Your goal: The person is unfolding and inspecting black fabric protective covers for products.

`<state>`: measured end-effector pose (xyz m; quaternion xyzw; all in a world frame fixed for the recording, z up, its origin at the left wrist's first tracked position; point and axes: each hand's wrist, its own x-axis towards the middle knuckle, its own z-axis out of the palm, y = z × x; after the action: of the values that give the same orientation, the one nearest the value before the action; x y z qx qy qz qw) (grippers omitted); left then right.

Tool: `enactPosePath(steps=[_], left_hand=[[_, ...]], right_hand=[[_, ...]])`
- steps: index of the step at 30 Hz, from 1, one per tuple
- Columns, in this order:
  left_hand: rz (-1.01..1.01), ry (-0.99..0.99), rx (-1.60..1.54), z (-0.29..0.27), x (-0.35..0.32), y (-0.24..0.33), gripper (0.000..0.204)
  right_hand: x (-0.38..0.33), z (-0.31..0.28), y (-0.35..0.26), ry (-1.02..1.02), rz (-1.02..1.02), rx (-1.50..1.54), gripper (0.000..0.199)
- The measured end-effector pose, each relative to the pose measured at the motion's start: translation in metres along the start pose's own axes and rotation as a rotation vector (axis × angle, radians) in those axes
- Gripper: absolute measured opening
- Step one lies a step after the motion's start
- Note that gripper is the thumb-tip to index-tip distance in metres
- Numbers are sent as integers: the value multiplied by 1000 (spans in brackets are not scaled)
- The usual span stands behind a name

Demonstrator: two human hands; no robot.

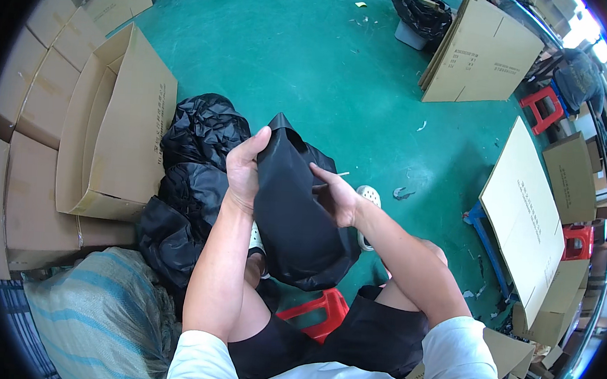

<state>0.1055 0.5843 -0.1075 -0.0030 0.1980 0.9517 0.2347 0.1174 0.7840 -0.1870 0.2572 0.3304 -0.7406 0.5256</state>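
Note:
A limp piece of smooth black sheet material (295,217), folded over on itself, hangs between my hands above my knees. I cannot tell what kind of article it is. My left hand (243,168) grips its upper left edge, thumb pointing up along the fold. On the other side my right hand (336,197) is closed on the material, with its lower fingers hidden behind a fold. A thin white tip (344,173) sticks out just beyond the right fingers. Crumpled black material (206,131) is piled on the floor left of my left arm.
An open cardboard box (130,120) and stacked cartons (32,187) stand at left, above a stuffed woven sack (105,309). A red stool (320,315) shows between my legs. Flat cardboard (524,217) lies on a blue frame at right. More cardboard sheets (482,54) stand at far right.

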Motion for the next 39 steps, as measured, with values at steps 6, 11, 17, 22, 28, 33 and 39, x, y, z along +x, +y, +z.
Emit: enactPosePath(steps=[6, 11, 17, 22, 28, 33, 39], left_hand=[[-88, -85, 42, -4, -2, 3, 51], [-210, -39, 89, 17, 0, -17, 53], [-214, -72, 284, 10, -19, -8, 47], [30, 89, 800, 17, -11, 40, 27], [86, 689, 2045, -6, -3, 56, 50], [49, 545, 2062, -2, -4, 33, 39], [383, -179, 1916, 7, 4, -4, 61]], right_hand=[[-1, 11, 6, -249, -312, -81, 65], [19, -9, 3, 480, -999, -603, 71], [3, -4, -21, 634, -1251, -1126, 43], [-8, -37, -52, 324, -1207, -649, 8], [-65, -34, -57, 192, -790, -731, 16], [-70, -36, -56, -38, -558, -598, 19], [-73, -9, -49, -197, -494, -551, 19]])
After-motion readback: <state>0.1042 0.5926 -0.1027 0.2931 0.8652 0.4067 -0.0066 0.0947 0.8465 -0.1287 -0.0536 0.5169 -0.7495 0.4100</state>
